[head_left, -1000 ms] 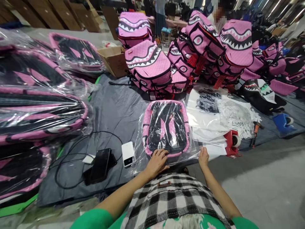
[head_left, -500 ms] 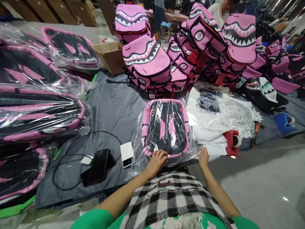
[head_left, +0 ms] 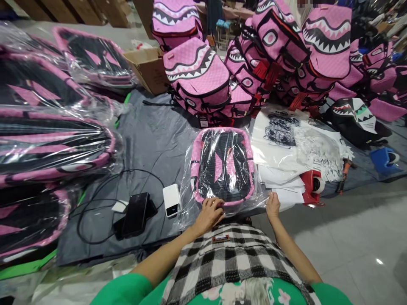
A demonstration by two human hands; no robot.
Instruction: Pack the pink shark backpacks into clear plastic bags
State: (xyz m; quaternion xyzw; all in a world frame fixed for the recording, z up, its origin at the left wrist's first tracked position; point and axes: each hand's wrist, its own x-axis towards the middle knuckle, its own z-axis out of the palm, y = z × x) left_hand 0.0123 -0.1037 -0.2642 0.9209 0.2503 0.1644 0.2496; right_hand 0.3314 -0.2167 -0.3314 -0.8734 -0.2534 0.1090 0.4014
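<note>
A pink and black backpack (head_left: 225, 167) lies flat in front of me, back panel up, inside a clear plastic bag (head_left: 186, 199). The bag's loose film spreads past the backpack on the left, right and near sides. My left hand (head_left: 210, 216) is at the backpack's near edge, its fingers curled over the film there. Off to the right, my right hand (head_left: 272, 206) pinches the near right corner of the bag between closed fingers. Part of the film under both hands is hidden.
Pink shark-mouth backpacks (head_left: 197, 76) are piled behind. Bagged backpacks (head_left: 57, 144) are stacked at left. A white power bank (head_left: 171, 199), dark phone (head_left: 135, 214) and cable lie left. White plastic bags (head_left: 276, 135), papers, a red tape dispenser (head_left: 313, 188) and a blue one (head_left: 384, 161) lie right.
The view has tilted slightly down, so the backpack piles sit higher in the picture. Both hands stay at nearly the same places on the plastic bag.
</note>
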